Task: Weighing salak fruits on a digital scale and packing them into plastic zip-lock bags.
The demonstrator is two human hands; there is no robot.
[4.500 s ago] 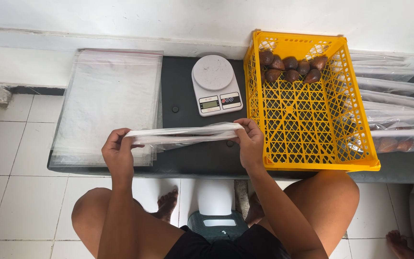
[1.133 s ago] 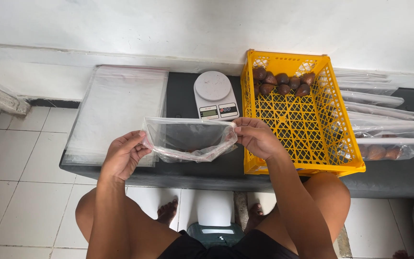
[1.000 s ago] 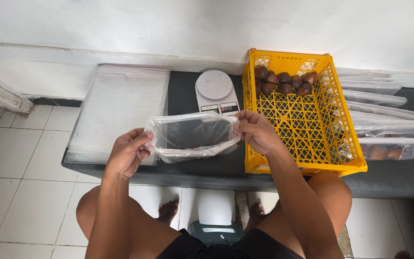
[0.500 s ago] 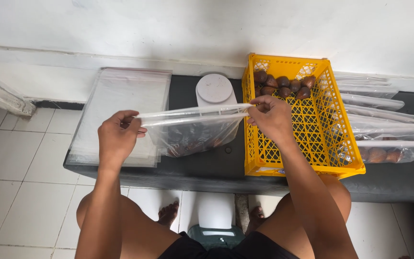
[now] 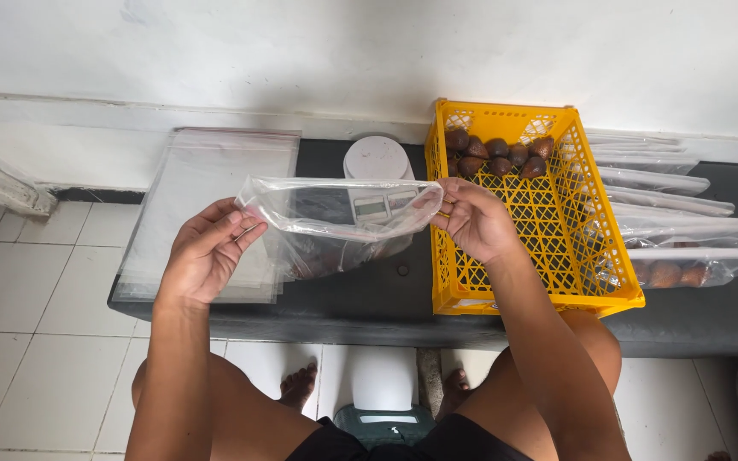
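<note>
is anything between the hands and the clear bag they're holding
Nothing visible. The left hand and right hand each pinch an end of the clear bag directly, holding it above the scale, beside the yellow crate.

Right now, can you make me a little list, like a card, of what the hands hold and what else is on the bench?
left hand: grips the left edge of the clear plastic bag
right hand: pinches the bag's right edge
bag mouth: held open; brown fruit shows faintly at the bottom
kitchen scale: white, behind the bag
yellow crate: right of the scale, brown scaly fruit at its far end
empty bags: flat stack on the left
filled bags: lying right of the crate
bench: dark
</note>
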